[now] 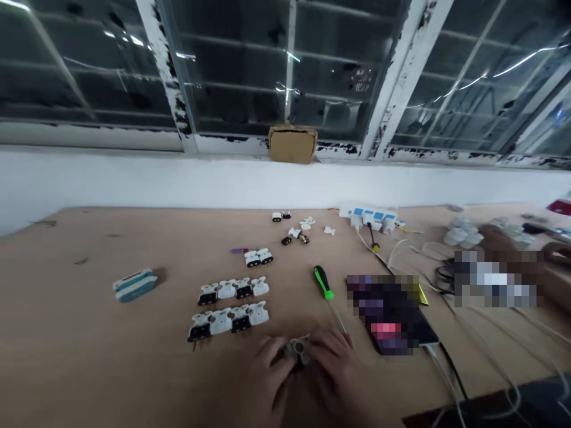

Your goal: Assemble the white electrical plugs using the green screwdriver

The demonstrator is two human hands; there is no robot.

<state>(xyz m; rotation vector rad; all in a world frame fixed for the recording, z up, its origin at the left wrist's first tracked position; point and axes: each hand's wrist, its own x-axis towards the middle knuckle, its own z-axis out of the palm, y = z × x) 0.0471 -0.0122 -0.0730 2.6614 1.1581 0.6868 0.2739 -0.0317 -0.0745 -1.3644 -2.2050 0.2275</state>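
Observation:
Near the front of the table, a small white-and-black plastic part (298, 349) with a round hole is held between my two hands. My left hand (270, 368) pinches it from the left, and my right hand (332, 359) grips its right side. Fingers cover much of it, so its exact kind is unclear. A screwdriver (325, 285) with a green-and-black handle lies just beyond my right hand, its shaft pointing toward me. To the left, similar parts stand in a front row (229, 321) and a back row (234, 289), alternating black and white.
Two joined parts (259, 257) and loose white pieces (307, 223) lie farther back. A teal-and-white block (134, 285) is at left. Rightward are a blurred-out screen device (390, 315), cables, a power strip (369, 217) and another person's hand (499, 242). A cardboard box (292, 145) rests on the sill.

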